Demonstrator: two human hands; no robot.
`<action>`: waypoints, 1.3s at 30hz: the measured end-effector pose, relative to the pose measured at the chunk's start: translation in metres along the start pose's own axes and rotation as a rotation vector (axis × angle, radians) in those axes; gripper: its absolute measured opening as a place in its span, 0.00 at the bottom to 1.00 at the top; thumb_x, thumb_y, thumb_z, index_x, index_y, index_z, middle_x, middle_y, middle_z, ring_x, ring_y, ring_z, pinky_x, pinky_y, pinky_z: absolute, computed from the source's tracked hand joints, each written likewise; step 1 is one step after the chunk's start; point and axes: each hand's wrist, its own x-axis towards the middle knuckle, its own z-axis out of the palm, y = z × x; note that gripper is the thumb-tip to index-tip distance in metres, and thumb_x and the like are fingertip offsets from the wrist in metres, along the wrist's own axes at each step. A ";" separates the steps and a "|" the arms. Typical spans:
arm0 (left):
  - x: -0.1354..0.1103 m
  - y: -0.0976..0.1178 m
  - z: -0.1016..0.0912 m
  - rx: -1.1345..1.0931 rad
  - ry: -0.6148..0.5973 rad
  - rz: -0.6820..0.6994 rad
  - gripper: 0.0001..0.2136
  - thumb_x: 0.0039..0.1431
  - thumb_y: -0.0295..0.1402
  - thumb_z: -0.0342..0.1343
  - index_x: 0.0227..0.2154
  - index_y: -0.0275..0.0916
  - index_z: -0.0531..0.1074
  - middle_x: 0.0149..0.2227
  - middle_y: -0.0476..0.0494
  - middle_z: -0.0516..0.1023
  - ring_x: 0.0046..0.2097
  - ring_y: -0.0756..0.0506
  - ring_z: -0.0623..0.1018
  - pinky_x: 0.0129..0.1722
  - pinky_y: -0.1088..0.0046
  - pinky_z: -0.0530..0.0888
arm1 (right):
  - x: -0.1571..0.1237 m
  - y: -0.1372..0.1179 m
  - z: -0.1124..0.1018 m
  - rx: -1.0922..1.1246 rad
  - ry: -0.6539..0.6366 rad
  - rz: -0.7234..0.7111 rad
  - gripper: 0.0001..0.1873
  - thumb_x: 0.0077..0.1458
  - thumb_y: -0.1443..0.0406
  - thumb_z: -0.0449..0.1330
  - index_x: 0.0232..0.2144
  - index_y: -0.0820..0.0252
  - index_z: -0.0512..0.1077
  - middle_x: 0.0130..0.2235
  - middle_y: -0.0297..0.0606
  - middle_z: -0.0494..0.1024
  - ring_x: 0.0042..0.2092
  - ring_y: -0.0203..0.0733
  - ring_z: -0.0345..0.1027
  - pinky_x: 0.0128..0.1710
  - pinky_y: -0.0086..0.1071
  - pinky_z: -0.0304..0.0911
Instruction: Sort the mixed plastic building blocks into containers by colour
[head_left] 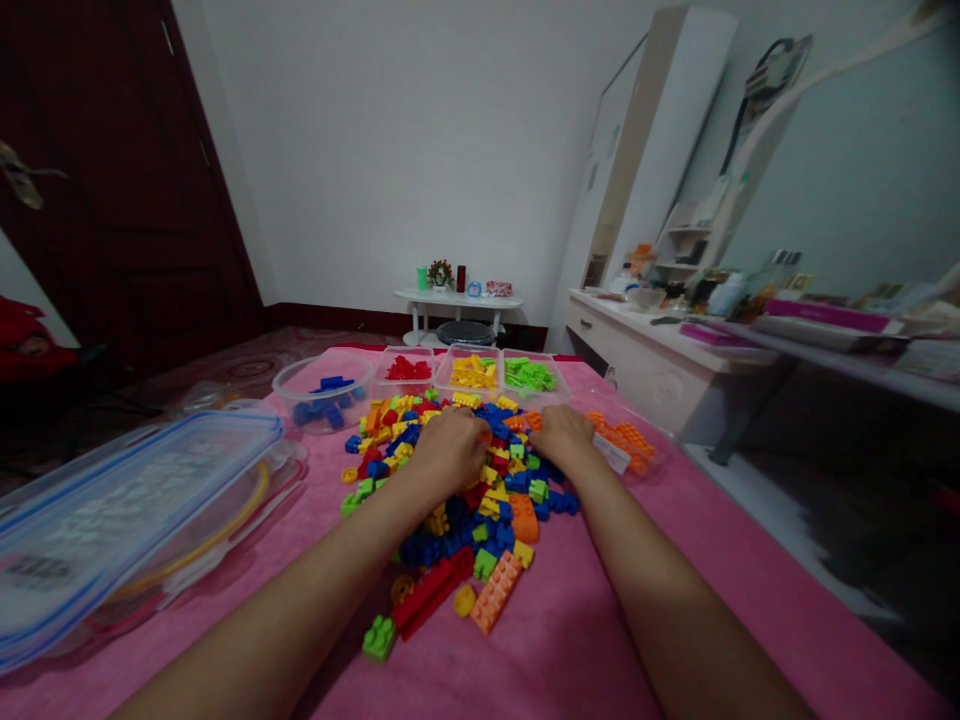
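A loose heap of toy building bricks [450, 540] in red, yellow, blue, green and orange covers the middle of the pink cloth. Over the heap's centre, my left hand [452, 448] has its fingers curled closed, with a bit of an orange building brick [486, 434] showing at the fingertips. My right hand [564, 436] is at the heap's right side, its fingers bent together and pointing down; what they pinch, if anything, is hidden. An orange brick [534, 420] lies right by its fingertips. Nearer to me are a long red brick [431, 595] and an orange brick [496, 592].
Behind the heap stand clear tubs: a round one [281, 378] with blue bricks, then ones with red [409, 370], yellow [474, 373] and green bricks [529, 375]. Orange bricks [630, 446] fill a tub at right. Stacked clear lids [142, 510] lie left. A dresser [637, 345] stands right.
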 end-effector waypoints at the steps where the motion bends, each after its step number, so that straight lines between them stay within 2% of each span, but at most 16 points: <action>1: 0.000 -0.002 -0.002 0.001 -0.020 -0.013 0.13 0.53 0.30 0.50 0.38 0.39 0.77 0.39 0.37 0.77 0.44 0.41 0.74 0.44 0.67 0.69 | 0.000 -0.001 -0.005 -0.004 0.009 0.008 0.19 0.48 0.60 0.60 0.42 0.65 0.74 0.45 0.56 0.74 0.48 0.55 0.69 0.42 0.39 0.63; 3: 0.001 -0.008 -0.007 0.002 -0.060 -0.053 0.14 0.52 0.30 0.50 0.39 0.41 0.77 0.40 0.37 0.77 0.44 0.41 0.75 0.44 0.67 0.69 | 0.000 -0.004 -0.012 -0.015 0.045 0.001 0.18 0.49 0.59 0.59 0.41 0.63 0.74 0.43 0.53 0.76 0.46 0.53 0.70 0.41 0.38 0.63; 6: 0.003 -0.018 -0.011 -0.027 -0.117 -0.094 0.15 0.50 0.29 0.51 0.39 0.43 0.78 0.40 0.40 0.79 0.43 0.42 0.76 0.41 0.69 0.69 | -0.003 -0.014 -0.009 0.003 0.096 -0.101 0.17 0.50 0.57 0.57 0.41 0.59 0.73 0.42 0.48 0.77 0.45 0.51 0.71 0.40 0.36 0.62; 10: 0.005 -0.030 -0.010 -0.131 -0.165 -0.074 0.14 0.50 0.31 0.52 0.38 0.42 0.78 0.36 0.43 0.80 0.36 0.45 0.77 0.35 0.74 0.68 | -0.005 -0.023 0.005 0.019 0.108 -0.145 0.15 0.50 0.61 0.55 0.40 0.59 0.73 0.40 0.46 0.78 0.43 0.49 0.71 0.38 0.34 0.61; 12: 0.005 -0.033 -0.010 -0.204 -0.201 -0.044 0.13 0.51 0.36 0.53 0.37 0.41 0.79 0.34 0.43 0.80 0.33 0.46 0.76 0.32 0.75 0.67 | -0.004 -0.021 0.004 0.035 0.129 -0.132 0.14 0.49 0.61 0.56 0.39 0.59 0.72 0.39 0.45 0.78 0.42 0.48 0.71 0.36 0.33 0.61; 16: 0.003 -0.037 -0.011 -0.255 -0.249 0.009 0.18 0.46 0.46 0.58 0.36 0.41 0.78 0.32 0.45 0.79 0.31 0.47 0.75 0.28 0.76 0.65 | 0.004 -0.001 -0.021 0.135 0.288 -0.083 0.14 0.47 0.58 0.58 0.37 0.56 0.73 0.36 0.40 0.78 0.39 0.45 0.71 0.35 0.31 0.60; 18: 0.002 -0.038 -0.012 -0.234 -0.230 0.014 0.19 0.42 0.46 0.61 0.37 0.41 0.77 0.34 0.46 0.79 0.32 0.47 0.74 0.28 0.77 0.63 | 0.009 0.013 -0.034 0.202 0.386 -0.053 0.16 0.47 0.56 0.59 0.37 0.57 0.74 0.36 0.40 0.78 0.39 0.44 0.70 0.35 0.31 0.60; 20: 0.001 -0.038 -0.012 -0.229 -0.227 0.010 0.19 0.41 0.44 0.61 0.36 0.41 0.77 0.34 0.47 0.78 0.32 0.48 0.73 0.27 0.77 0.62 | 0.013 0.026 -0.043 0.318 0.428 -0.054 0.18 0.45 0.54 0.60 0.36 0.59 0.75 0.35 0.40 0.78 0.36 0.43 0.70 0.33 0.31 0.61; 24: 0.001 -0.040 -0.013 -0.281 -0.261 -0.012 0.19 0.40 0.46 0.62 0.33 0.39 0.76 0.31 0.48 0.77 0.30 0.49 0.72 0.26 0.78 0.61 | 0.015 0.039 -0.044 0.654 0.281 -0.125 0.21 0.46 0.52 0.59 0.34 0.64 0.76 0.26 0.38 0.76 0.24 0.37 0.66 0.25 0.29 0.59; 26: 0.001 -0.042 -0.015 -0.300 -0.300 -0.006 0.19 0.40 0.45 0.62 0.34 0.39 0.76 0.31 0.48 0.77 0.30 0.49 0.72 0.26 0.79 0.62 | 0.015 0.041 -0.044 0.724 0.233 -0.123 0.22 0.45 0.52 0.59 0.33 0.65 0.76 0.23 0.37 0.75 0.21 0.36 0.64 0.23 0.29 0.58; 29: 0.002 -0.048 -0.018 -0.275 -0.349 0.034 0.18 0.40 0.38 0.62 0.37 0.39 0.76 0.31 0.49 0.76 0.31 0.50 0.72 0.28 0.79 0.63 | 0.015 0.043 -0.048 0.590 0.315 -0.042 0.22 0.44 0.53 0.61 0.35 0.64 0.77 0.27 0.40 0.77 0.25 0.39 0.67 0.26 0.30 0.60; 33: 0.004 -0.053 -0.019 -0.248 -0.330 0.041 0.14 0.42 0.32 0.59 0.35 0.39 0.76 0.27 0.51 0.75 0.27 0.51 0.69 0.25 0.79 0.61 | 0.013 0.052 -0.057 0.254 0.477 0.209 0.22 0.43 0.53 0.61 0.39 0.58 0.77 0.36 0.45 0.78 0.38 0.49 0.71 0.35 0.37 0.62; 36: 0.004 -0.053 -0.017 -0.249 -0.281 0.034 0.11 0.43 0.31 0.58 0.32 0.38 0.77 0.24 0.50 0.74 0.25 0.52 0.69 0.24 0.79 0.60 | 0.009 0.063 -0.060 0.167 0.479 0.359 0.23 0.44 0.52 0.61 0.42 0.54 0.76 0.40 0.48 0.76 0.42 0.54 0.70 0.37 0.42 0.63; 39: 0.005 -0.052 -0.017 -0.258 -0.245 0.017 0.10 0.44 0.32 0.58 0.32 0.38 0.77 0.24 0.49 0.74 0.26 0.51 0.70 0.24 0.79 0.61 | 0.008 0.069 -0.062 0.157 0.488 0.382 0.27 0.42 0.54 0.63 0.46 0.54 0.73 0.45 0.49 0.73 0.45 0.55 0.69 0.40 0.44 0.63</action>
